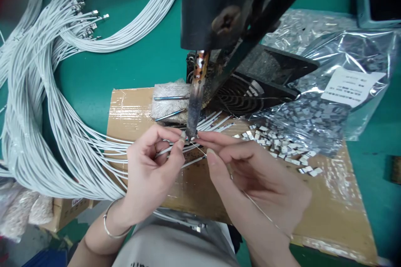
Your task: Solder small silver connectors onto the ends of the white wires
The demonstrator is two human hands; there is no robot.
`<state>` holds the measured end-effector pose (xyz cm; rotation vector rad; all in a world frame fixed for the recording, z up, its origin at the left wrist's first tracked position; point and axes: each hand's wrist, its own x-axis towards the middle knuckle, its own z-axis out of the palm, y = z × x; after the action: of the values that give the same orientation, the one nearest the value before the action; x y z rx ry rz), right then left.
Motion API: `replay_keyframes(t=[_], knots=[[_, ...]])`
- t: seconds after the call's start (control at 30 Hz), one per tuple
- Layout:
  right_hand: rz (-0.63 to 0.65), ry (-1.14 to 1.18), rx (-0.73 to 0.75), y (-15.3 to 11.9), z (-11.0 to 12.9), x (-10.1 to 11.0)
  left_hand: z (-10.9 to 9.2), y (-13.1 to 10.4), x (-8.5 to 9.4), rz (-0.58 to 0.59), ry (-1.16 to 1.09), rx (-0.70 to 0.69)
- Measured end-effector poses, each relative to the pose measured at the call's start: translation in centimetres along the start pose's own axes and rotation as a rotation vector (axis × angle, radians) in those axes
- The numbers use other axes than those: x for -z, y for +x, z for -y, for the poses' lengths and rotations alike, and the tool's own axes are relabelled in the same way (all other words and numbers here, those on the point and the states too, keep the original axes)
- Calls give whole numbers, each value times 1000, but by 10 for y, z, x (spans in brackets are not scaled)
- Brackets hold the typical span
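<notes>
1. Clock centred on the soldering iron's tip, worker seated at 6.
2. Left hand, 8 o'clock, bangle at wrist: thumb and forefinger pinched on a cable end, just beside the tip.
3. Right hand, 4 o'clock, apart from the left: thumb and fingers closed on thin wire, one end reaching the tip, the rest trailing toward 5.
4. Brown cardboard beneath both hands.
5. Small loose metal pieces scattered at 3.
6. Big white cable bundle, 9 to 10, strands running under left hand.
7. Bubble wrap, 11, two metal rods on it.
8. Black fan, 2, behind the iron.
9. Clear bag holding metal pieces, between 2 and 3, white label facing up.
10. Iron held from 12 by black clamp.
</notes>
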<state>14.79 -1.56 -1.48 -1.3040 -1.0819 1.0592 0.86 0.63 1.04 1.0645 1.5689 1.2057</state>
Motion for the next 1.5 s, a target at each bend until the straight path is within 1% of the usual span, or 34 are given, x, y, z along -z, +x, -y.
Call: replay_keyframes(t=[0.1, 0.23, 0.37, 0.5, 0.67, 0.87, 1.17, 1.5], knots=[[1, 2, -2, 0, -1, 1, -2, 0, -1, -3, 3, 12], [21, 9, 38, 0, -3, 2, -3, 0, -1, -8, 3, 7], [17, 4, 35, 0, -4, 3, -2, 0, 0, -9, 4, 4], [39, 1, 57, 0, -5, 4, -1, -1, 1, -6, -4, 9], [8, 27, 15, -1, -1, 1, -2, -2, 1, -12, 9, 7], [24, 15, 68, -1, -4, 3, -1, -2, 0, -8, -1, -3], [-15, 35, 16, -2, 0, -1, -2, -1, 1, -10, 26, -20], [2, 43, 50, -2, -4, -1, -3, -3, 3, -18, 53, -42]])
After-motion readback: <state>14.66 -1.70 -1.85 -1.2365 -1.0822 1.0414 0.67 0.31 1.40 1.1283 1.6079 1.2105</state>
